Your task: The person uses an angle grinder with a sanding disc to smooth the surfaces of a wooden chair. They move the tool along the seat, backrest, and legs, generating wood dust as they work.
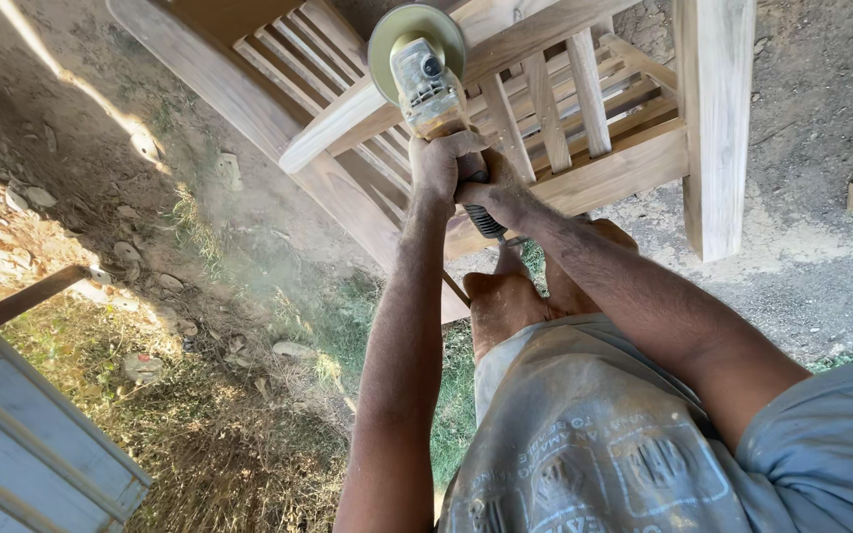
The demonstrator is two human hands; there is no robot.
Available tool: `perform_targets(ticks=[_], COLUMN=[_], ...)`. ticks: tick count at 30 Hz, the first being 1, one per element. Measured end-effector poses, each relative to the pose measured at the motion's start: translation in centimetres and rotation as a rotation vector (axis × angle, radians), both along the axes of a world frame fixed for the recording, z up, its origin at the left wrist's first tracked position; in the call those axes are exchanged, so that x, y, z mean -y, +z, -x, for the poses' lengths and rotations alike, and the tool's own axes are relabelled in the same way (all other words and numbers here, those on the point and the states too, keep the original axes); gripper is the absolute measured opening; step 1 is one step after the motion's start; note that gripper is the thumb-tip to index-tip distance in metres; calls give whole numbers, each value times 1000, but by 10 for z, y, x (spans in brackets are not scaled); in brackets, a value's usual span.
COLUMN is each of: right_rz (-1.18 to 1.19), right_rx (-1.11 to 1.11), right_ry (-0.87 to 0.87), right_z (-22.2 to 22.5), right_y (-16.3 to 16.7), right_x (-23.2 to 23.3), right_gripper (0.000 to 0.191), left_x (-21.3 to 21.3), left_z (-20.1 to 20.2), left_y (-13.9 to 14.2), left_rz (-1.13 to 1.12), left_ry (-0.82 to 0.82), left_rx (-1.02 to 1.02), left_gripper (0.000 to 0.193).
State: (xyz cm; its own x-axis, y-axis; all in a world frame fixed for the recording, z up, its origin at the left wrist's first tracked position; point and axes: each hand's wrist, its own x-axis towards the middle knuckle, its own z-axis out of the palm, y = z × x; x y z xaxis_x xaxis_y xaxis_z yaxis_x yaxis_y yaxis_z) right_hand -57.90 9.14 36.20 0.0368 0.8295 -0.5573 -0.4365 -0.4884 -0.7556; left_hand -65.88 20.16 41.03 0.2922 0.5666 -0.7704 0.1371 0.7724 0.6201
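I hold a dusty angle grinder (426, 84) with both hands. Its round sanding disc (402, 30) rests against the top rail of a pale wooden chair (584, 183). My left hand (438, 163) wraps the grinder's body just below the head. My right hand (494, 192) grips the dark rear handle beside it. The chair's slatted seat and back lie tilted in front of me, with a thick leg (715, 118) at the right.
Bare dirt with stones (140, 367) and dry grass (239, 444) lies to the left. A grey slatted panel (22, 444) sits at the bottom left under a brown wooden bar (12, 306). My knees and dusty shorts (584, 434) fill the lower middle.
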Motion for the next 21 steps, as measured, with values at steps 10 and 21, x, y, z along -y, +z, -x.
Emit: perform_targets(ticks=[10, 21], right_rz=[8, 174], right_rx=[222, 230], right_ry=[224, 288], right_z=[61, -10], right_y=[9, 23], right_x=[-24, 20], right_gripper=[68, 43], left_x=[-2, 44], left_z=[86, 28], left_y=[-20, -28], left_rz=[-42, -12], left_ry=[175, 228], left_rx=[73, 172], left_gripper=[22, 20])
